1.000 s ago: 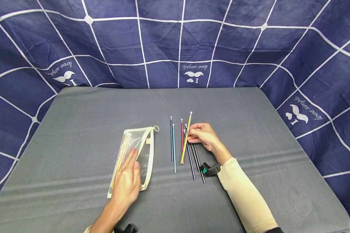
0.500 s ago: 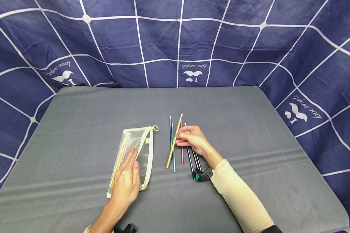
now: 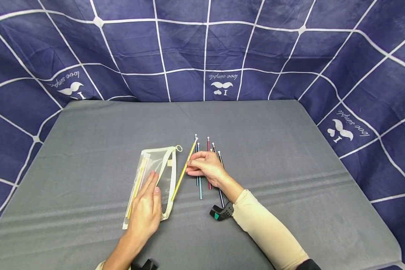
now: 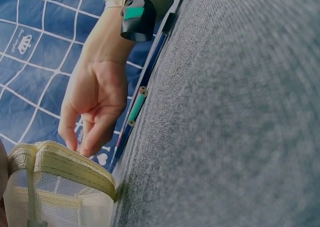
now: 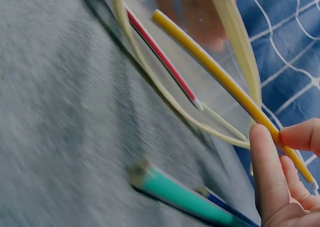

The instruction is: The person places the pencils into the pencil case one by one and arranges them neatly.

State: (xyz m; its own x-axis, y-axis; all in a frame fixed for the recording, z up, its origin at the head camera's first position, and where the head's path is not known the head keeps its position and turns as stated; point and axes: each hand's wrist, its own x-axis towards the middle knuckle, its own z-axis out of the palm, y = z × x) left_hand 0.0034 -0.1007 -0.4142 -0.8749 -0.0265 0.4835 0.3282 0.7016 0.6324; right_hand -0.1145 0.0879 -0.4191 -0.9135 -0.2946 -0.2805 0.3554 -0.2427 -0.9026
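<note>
My right hand (image 3: 206,167) pinches a yellow pencil (image 3: 180,178) between thumb and fingertips. The pencil slants, its lower end overlapping the pale zip edge of a see-through mesh pencil pouch (image 3: 155,153) in the head view. In the right wrist view, the yellow pencil (image 5: 210,64) points into the pouch's gaping mouth, where a red pencil (image 5: 162,59) lies inside. My left hand (image 3: 145,212) rests on the pouch with straight fingers. Yellow pencils (image 3: 138,183) show through its left side. In the left wrist view the zip edge (image 4: 75,164) stands raised off the table.
Right of the pouch lie a teal pencil (image 3: 200,192), a dark blue one beside it, a red pencil (image 3: 208,144) and several dark pencils (image 3: 221,198), partly hidden under my right hand. The grey table (image 3: 273,131) meets a blue checked cloth (image 3: 185,48) at its back.
My right hand has carried the yellow pencil left from among the loose pencils to the pouch's zip edge. My left hand stays on the pouch.
</note>
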